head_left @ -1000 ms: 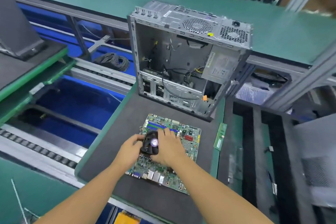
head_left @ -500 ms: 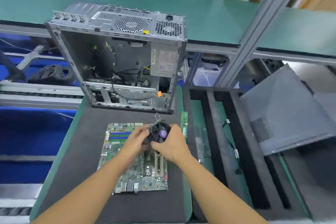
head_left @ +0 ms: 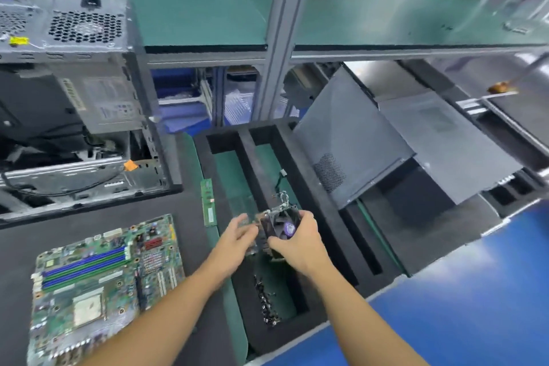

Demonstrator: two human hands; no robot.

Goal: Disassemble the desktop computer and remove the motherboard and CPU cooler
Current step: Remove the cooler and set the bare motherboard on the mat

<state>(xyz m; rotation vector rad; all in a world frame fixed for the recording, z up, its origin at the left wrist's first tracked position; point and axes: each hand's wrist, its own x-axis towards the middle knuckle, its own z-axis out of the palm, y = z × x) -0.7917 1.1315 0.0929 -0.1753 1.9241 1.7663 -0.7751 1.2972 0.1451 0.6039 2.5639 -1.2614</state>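
The black CPU cooler [head_left: 280, 224], a fan with a purple hub, is held in the air over the black foam tray [head_left: 306, 181]. My right hand [head_left: 297, 239] grips its right side. My left hand [head_left: 236, 236] touches its left side with loosely spread fingers. The green motherboard [head_left: 98, 282] lies flat on the dark mat at the lower left, its bare CPU socket showing. The open grey computer case [head_left: 74, 92] stands behind the board at the left.
A green memory stick [head_left: 208, 202] lies on the mat's right edge. Small black screws [head_left: 266, 303] sit in a tray slot near me. Grey case panels [head_left: 401, 140] lean at the right. A metal post [head_left: 276, 38] rises behind the tray.
The cooler has come off the motherboard and moved right, over the foam tray, carried by both hands. The view swung right, so board and case now sit at the left.
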